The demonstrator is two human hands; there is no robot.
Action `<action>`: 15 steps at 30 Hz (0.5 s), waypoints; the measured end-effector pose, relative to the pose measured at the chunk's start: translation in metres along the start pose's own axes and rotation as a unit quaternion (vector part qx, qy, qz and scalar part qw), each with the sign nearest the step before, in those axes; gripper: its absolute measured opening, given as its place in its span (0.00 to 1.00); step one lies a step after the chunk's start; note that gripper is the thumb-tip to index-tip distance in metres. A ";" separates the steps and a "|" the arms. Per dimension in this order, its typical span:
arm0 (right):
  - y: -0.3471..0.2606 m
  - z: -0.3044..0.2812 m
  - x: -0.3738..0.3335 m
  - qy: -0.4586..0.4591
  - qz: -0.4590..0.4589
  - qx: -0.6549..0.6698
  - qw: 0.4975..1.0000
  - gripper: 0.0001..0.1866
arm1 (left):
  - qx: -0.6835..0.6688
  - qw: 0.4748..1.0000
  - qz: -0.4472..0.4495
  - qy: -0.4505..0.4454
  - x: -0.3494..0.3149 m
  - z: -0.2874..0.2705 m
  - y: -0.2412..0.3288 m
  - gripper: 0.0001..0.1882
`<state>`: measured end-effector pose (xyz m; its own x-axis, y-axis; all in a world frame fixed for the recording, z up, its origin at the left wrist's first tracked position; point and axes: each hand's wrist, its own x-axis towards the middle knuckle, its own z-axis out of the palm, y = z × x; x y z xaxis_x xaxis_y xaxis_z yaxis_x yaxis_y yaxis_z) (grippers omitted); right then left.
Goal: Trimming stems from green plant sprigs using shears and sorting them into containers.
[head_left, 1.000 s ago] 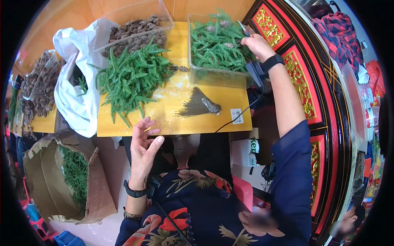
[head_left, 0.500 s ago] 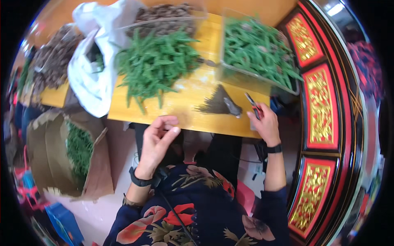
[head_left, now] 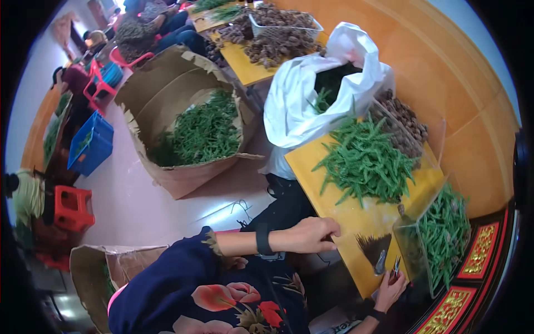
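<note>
My left hand (head_left: 311,234) is above the near edge of the yellow table (head_left: 344,227), its fingers curled in with nothing visible in them. In my right hand (head_left: 391,293), at the table's near right corner, is a pair of pliers (head_left: 396,267) with dark handles and metal tips pointing away from me. Beside the pliers lies a fanned bundle of thin dark wires (head_left: 374,248), gathered at one end in a silvery wrap (head_left: 380,264). Beyond it is a heap of green artificial sprigs (head_left: 367,161).
A clear bin of green sprigs (head_left: 445,234) stands right; a clear box of brown cones (head_left: 403,119) is behind the heap. Left are a white plastic bag (head_left: 295,106), a large cardboard box (head_left: 150,83) holding greenery, a blue crate (head_left: 92,145) and a red stool (head_left: 73,209). People sit farther back.
The view has swung left, bringing the cardboard box and the people into sight. My left hand has turned over with its fingers curled down. The pliers are still in my right hand.
</note>
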<state>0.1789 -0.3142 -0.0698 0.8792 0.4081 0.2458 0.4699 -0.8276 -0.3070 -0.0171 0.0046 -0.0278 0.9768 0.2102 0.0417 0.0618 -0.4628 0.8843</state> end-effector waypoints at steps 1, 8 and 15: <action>-0.002 0.000 0.003 -0.001 -0.014 0.000 1.000 0.22 | 0.003 1.000 -0.002 0.014 0.000 0.004 0.000 0.16; -0.017 -0.012 0.009 -0.018 -0.033 -0.025 0.999 0.20 | 0.247 0.962 0.116 -0.006 0.026 0.038 -0.001 0.20; -0.083 -0.025 0.005 -0.040 -0.091 0.078 0.992 0.16 | 0.389 0.908 0.151 0.031 0.026 0.063 -0.014 0.19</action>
<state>0.1421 -0.2531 -0.0201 0.7795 0.5790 0.2392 0.6220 -0.6703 -0.4047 0.0202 -0.0378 -0.0687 0.9610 0.0094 0.2764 -0.0577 -0.9707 0.2335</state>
